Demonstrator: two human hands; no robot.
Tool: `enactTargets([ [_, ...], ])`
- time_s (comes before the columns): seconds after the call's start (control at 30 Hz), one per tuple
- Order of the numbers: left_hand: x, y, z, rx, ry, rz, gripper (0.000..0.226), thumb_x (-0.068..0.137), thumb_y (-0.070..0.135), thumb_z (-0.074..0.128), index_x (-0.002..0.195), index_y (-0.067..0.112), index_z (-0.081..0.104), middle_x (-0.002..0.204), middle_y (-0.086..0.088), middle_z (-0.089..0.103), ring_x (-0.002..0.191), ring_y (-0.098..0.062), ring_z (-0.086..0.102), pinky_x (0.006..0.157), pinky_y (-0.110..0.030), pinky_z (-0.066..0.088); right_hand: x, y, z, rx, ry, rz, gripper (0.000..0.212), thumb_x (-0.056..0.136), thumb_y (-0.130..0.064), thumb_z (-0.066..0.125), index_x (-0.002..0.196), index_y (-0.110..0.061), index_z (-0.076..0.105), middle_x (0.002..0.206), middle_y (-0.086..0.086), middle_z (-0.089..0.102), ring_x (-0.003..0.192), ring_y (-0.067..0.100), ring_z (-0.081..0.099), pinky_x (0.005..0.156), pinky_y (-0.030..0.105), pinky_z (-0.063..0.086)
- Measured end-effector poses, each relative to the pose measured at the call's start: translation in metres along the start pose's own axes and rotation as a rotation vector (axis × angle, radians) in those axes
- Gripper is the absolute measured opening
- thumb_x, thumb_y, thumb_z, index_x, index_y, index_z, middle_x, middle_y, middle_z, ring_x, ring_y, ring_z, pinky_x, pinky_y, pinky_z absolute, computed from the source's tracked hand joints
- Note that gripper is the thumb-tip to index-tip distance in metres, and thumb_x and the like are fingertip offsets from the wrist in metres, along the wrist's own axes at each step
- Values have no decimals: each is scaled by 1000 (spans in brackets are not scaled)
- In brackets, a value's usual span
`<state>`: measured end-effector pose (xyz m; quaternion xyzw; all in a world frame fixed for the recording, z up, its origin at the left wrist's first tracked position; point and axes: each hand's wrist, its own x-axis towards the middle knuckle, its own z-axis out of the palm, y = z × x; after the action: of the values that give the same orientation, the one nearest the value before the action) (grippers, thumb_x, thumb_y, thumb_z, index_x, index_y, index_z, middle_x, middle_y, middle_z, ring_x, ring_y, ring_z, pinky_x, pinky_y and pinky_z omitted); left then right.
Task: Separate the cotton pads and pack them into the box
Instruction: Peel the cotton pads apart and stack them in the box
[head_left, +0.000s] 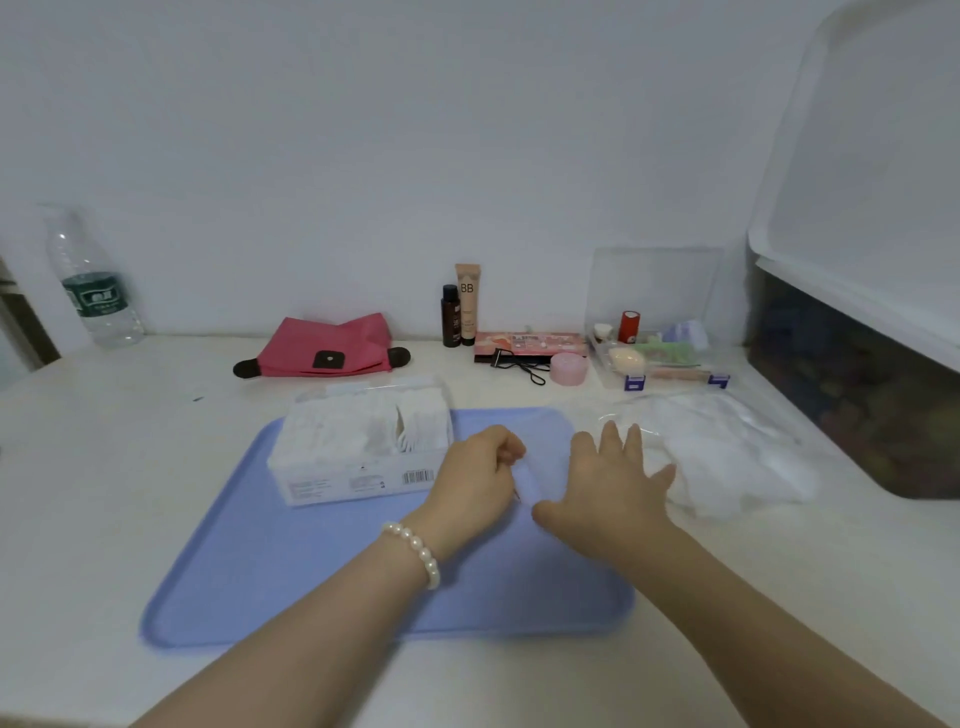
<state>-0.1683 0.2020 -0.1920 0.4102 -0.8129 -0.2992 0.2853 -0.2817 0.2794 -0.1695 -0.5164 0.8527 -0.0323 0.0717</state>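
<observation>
Left hand (475, 470) pinches a pad (527, 480) at frame centre; the box (358, 483) lies just left; right hand (613, 480) spread flat.

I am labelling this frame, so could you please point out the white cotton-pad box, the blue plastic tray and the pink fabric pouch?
White cotton-pad box (358, 480): head view, front wall.
Blue plastic tray (291, 571): head view, bare floor.
Pink fabric pouch (291, 348): head view, left panel.

White table (104, 467) — blue tray (311, 571), pink pouch (332, 345), water bottle (96, 291), bagged pads (727, 447).
</observation>
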Motion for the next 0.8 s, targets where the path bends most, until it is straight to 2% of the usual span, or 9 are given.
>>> enactTargets([
  [0.13,0,2,2,-227,-29,23,35,87,-10,35,97,15,57,117,-2,64,112,-11,58,92,-14,40,11,6,-3,70,57,90,34,88,-36,44,115,-15,44,128,10,47,132,33,30,104,51,29],
  [0.2,2,4,8,-232,-41,29,26,90,-3,42,98,14,59,119,-2,64,114,-13,58,97,-20,41,15,15,-10,274,105,103,19,90,-28,41,87,-13,52,102,11,59,105,31,51,83,36,40],
  [0.27,6,8,15,-148,-76,51,21,92,3,47,104,7,64,124,-4,62,118,-16,56,102,-24,40,20,24,-18,513,112,111,22,88,-18,44,76,-6,58,83,13,60,83,31,54,66,30,37],
  [0.33,9,14,24,-49,-137,107,25,94,8,46,111,7,65,130,-3,59,123,-18,52,105,-25,35,21,29,-28,752,126,136,22,85,-11,46,71,-4,62,75,12,59,73,28,51,62,30,36],
  [0.47,14,29,32,51,-221,200,31,99,23,40,117,12,63,115,-8,67,110,-25,57,111,-33,24,27,34,-40,1082,65,122,28,91,-7,43,67,-5,56,86,17,62,72,26,57,58,28,45],
  [0.57,20,33,35,264,-285,255,43,101,40,28,120,18,59,106,-4,69,112,-21,55,115,-44,-11,33,49,-43,592,151,110,24,94,-26,46,82,-14,63,106,11,62,101,28,54,86,38,45],
  [0.67,26,37,37,453,-312,295,44,100,42,25,130,21,49,104,-2,71,119,-21,51,110,-46,-23,44,75,-49,278,135,201,21,93,-38,49,87,-27,65,130,7,51,137,33,23,109,57,17],
  [0.73,28,43,38,521,-334,309,40,99,37,30,124,16,53,100,-3,70,116,-25,51,112,-47,-19,51,89,-47,391,47,176,25,92,-35,53,72,-25,64,119,9,57,132,35,31,108,55,24],
  [0.8,32,48,39,552,-362,314,33,97,27,34,90,8,60,88,-7,64,101,-29,52,115,-48,1,51,93,-44,461,7,139,28,94,-25,52,67,-19,59,99,11,58,98,29,51,84,34,41],
])
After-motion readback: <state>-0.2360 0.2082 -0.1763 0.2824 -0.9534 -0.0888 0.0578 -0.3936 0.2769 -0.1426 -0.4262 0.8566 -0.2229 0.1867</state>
